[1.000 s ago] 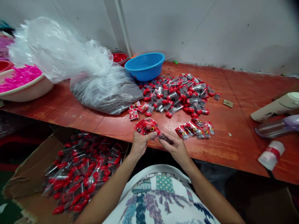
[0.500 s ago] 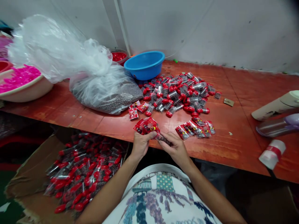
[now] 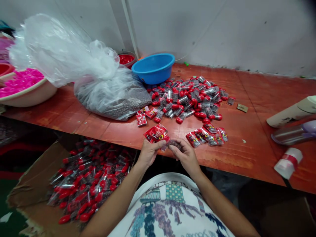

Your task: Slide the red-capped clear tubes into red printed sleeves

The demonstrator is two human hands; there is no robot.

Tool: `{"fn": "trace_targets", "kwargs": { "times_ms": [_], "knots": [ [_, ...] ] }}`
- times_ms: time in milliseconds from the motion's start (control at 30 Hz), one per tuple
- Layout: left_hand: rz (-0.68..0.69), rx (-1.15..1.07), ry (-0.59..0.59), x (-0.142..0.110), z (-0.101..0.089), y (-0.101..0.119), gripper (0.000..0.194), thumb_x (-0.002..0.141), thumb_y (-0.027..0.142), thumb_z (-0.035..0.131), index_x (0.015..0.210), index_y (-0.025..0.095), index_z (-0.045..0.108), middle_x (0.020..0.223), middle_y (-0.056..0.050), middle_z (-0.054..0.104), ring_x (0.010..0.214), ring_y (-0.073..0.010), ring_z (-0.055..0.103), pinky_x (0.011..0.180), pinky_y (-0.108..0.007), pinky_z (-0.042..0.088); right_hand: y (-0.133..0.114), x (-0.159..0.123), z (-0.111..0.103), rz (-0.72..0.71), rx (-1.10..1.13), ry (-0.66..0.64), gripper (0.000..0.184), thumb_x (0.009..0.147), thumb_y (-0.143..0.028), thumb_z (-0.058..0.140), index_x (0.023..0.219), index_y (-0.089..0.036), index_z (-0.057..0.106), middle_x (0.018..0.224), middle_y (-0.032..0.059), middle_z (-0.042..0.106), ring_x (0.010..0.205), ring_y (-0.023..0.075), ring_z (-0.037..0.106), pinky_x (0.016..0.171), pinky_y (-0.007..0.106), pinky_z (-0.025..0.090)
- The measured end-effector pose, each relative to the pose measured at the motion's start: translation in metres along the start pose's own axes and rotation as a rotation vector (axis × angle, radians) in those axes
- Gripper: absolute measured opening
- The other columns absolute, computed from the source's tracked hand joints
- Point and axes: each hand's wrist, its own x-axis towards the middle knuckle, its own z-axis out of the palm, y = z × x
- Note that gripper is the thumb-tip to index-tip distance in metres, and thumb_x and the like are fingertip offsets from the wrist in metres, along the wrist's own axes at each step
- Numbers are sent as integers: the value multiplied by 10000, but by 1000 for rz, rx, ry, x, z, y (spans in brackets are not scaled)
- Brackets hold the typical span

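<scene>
The left hand (image 3: 148, 152) pinches the lower edge of a fan of red packets (image 3: 156, 133), thumb pressed flat on top, its other fingers hidden beneath; the right hand (image 3: 185, 154), close beside it, has thumb and bent fingers around a dark-filled clear piece (image 3: 175, 144), whose near end reaches the left thumb; whether that piece is the end of one of the packets or separate cannot be told; compared with half a second ago, the right fingers are more curled and more of the dark filling shows between them, while the fan sits a little further right in view and the left grip looks much the same; the fan rises beyond the left thumb, over the near edge of the red-brown table (image 3: 237, 158); just right of the hands lies an overlapping row of red packets (image 3: 207, 135), and beyond the fan a few more loose red packets (image 3: 142, 120); behind these spreads a heap of red-capped clear tubes (image 3: 187, 97), with a blue basin (image 3: 153, 70) at its back and a plastic bag of grey beads (image 3: 116, 102) to its left; below the table edge, left of the person, a cardboard carton (image 3: 32, 187) holds many more red-capped tubes (image 3: 86, 184); a cream bottle (image 3: 291, 113) lies far right
</scene>
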Motion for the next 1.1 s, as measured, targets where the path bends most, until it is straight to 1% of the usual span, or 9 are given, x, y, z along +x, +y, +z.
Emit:
{"fn": "trace_targets", "kwargs": {
  "times_ms": [133, 300, 367, 433, 500, 633, 833, 1000, 1100],
  "knots": [
    [-2, 7, -19, 1, -2, -1, 287, 550, 111, 806, 799, 148, 668, 807, -37, 701, 704, -152, 639, 672, -261, 511, 6, -1, 3, 17, 50, 53, 268, 784, -393, 663, 967, -210, 591, 766, -13, 612, 561, 102, 504, 435, 192, 410],
    [41, 120, 39, 0, 2, -3, 235, 570, 156, 811, 753, 129, 666, 719, -31, 683, 608, -125, 601, 558, -213, 462, 13, -4, 6, -157, -93, 187, 221, 818, -340, 636, 995, -218, 586, 906, 26, 656, 759, 145, 608, 702, 281, 503],
    [45, 160, 68, 1, 1, -5, 233, 564, 175, 819, 732, 123, 667, 672, -25, 667, 550, -102, 565, 497, -190, 416, 14, -4, 7, -181, -115, 198, 215, 824, -336, 628, 996, -217, 583, 922, 34, 660, 778, 151, 617, 729, 294, 504],
    [27, 161, 82, 2, -1, -7, 234, 561, 203, 825, 702, 125, 656, 615, -6, 637, 487, -81, 525, 447, -183, 375, 12, -4, 7, -163, -94, 198, 216, 821, -343, 630, 987, -213, 581, 906, 30, 660, 757, 146, 614, 692, 276, 504],
    [-7, 133, 91, 3, -5, -9, 243, 572, 245, 822, 675, 132, 634, 558, 17, 594, 420, -68, 480, 399, -185, 333, 9, -3, 6, -103, -41, 183, 228, 812, -364, 637, 970, -212, 575, 859, 15, 651, 676, 128, 591, 583, 236, 487],
    [-40, 118, 105, 3, -7, -14, 257, 581, 271, 816, 668, 137, 616, 538, 30, 571, 377, -64, 453, 362, -190, 305, 7, 0, 5, 34, 73, 133, 257, 801, -408, 634, 948, -212, 557, 753, -18, 619, 518, 93, 517, 403, 182, 394],
    [83, 194, 138, -3, 0, -17, 222, 596, 237, 808, 713, 128, 654, 625, 8, 628, 419, -56, 463, 377, -180, 336, 11, 2, 6, -91, -33, 218, 226, 802, -374, 634, 946, -209, 581, 854, 11, 638, 664, 113, 574, 500, 194, 451],
    [27, 205, 50, 2, -7, -12, 196, 630, 256, 788, 695, 127, 655, 584, 6, 608, 391, -61, 464, 362, -178, 329, 3, 4, 4, 92, 114, 104, 277, 770, -413, 655, 914, -198, 558, 714, -23, 625, 485, 83, 517, 377, 174, 377],
    [2, 184, 42, 3, -8, -11, 206, 632, 265, 785, 703, 124, 652, 575, 3, 599, 388, -67, 473, 352, -178, 327, 3, 5, 5, 93, 174, 101, 287, 767, -417, 658, 918, -198, 551, 697, -31, 622, 486, 81, 525, 385, 171, 391]
  ]
}}
